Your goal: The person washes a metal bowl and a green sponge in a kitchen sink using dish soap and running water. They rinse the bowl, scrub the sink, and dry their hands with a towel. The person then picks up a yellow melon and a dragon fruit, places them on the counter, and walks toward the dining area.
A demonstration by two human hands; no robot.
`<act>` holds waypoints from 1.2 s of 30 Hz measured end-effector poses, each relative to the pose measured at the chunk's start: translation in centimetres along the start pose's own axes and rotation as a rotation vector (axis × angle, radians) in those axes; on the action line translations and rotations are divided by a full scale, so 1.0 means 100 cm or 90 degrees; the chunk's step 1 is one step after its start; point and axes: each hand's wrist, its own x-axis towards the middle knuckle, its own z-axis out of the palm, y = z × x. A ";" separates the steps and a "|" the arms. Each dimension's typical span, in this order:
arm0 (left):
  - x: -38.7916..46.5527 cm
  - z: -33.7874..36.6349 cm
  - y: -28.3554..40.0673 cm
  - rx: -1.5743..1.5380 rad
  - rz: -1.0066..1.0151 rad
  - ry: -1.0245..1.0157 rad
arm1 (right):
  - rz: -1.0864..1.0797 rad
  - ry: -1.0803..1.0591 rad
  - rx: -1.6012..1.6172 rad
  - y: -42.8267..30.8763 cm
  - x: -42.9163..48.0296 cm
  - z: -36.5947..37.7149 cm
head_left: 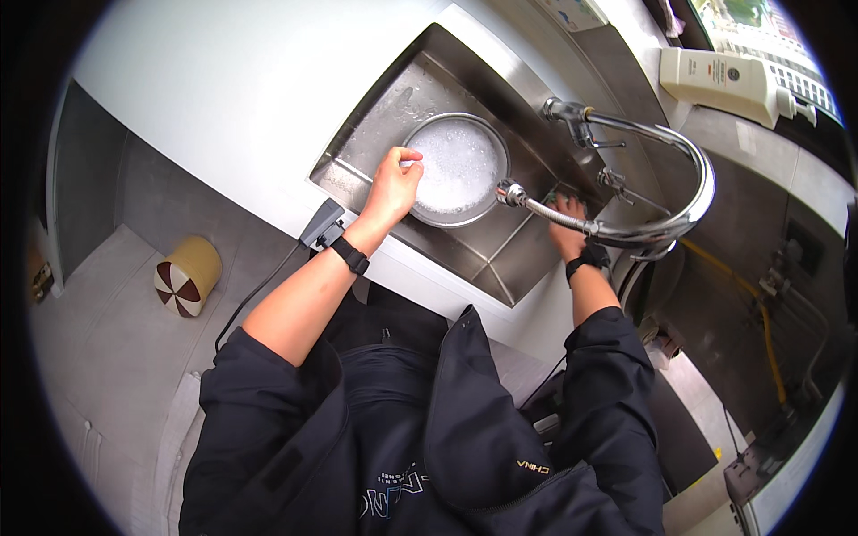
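A round metal bowl (pixel 501 137) stands in the stainless steel sink (pixel 421 80), filled with foamy, bubbly water (pixel 459 167). My left hand (pixel 397 182) is over the bowl's left rim, with thumb and forefinger bent towards each other above the foam. Whether it grips the rim is hidden by the hand itself. At the sink's right side, my right hand (pixel 568 213) reaches down with its fingers against the steel wall. Something small and green (pixel 551 198) shows by its fingertips, mostly covered. The chrome faucet's spray head (pixel 513 193) hangs between the bowl and my right hand.
The faucet's curved spout (pixel 700 167) arches over my right hand. A second small tap (pixel 620 184) is behind it. A cream pump bottle (pixel 720 80) lies on the ledge by the window. White countertop (pixel 221 100) extends left. A cylindrical stool (pixel 189 276) is on the floor.
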 end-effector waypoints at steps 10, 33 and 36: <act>-0.022 -0.022 0.048 -0.062 -0.021 -0.049 | 0.160 -0.336 0.611 -0.093 -0.061 0.028; 0.057 -0.040 0.105 0.218 0.103 -0.224 | 0.404 -0.329 0.635 -0.181 -0.081 0.015; 0.060 -0.047 0.115 0.169 0.106 -0.242 | 0.311 -0.253 0.716 -0.281 0.016 -0.047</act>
